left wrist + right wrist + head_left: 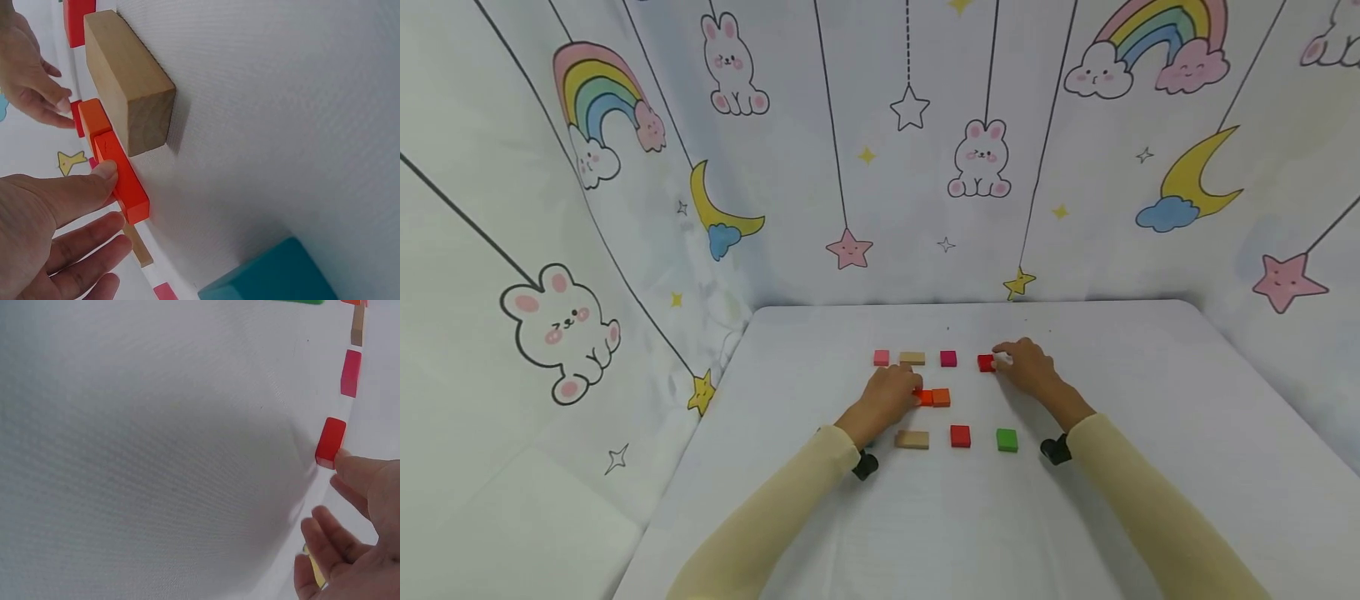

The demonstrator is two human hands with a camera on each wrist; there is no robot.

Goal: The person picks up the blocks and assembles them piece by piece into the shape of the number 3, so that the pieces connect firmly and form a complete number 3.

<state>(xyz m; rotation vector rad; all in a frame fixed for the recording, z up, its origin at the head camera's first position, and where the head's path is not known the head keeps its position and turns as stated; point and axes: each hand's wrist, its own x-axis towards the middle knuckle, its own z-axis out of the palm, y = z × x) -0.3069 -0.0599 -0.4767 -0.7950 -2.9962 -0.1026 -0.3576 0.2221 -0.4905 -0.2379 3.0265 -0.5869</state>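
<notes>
In the head view, my left hand (889, 395) pinches a bright orange-red block (926, 398) that sits end to end with an orange block (941, 397). The left wrist view shows its thumb pressed on the near side of the orange-red block (122, 178), index finger hidden behind, and the other fingers spread loosely. My right hand (1032, 367) reaches in from the right to a red block (986, 363). In the right wrist view, the thumb meets the end of that red block (331, 442), while the other fingers are loosely bent, apart from it.
A back row holds a pink block (882, 357), a wooden block (913, 358) and a magenta block (948, 358). Nearer me lie another wooden block (912, 439), a red block (960, 436) and a green block (1007, 440). A teal block (272, 275) is by the left wrist.
</notes>
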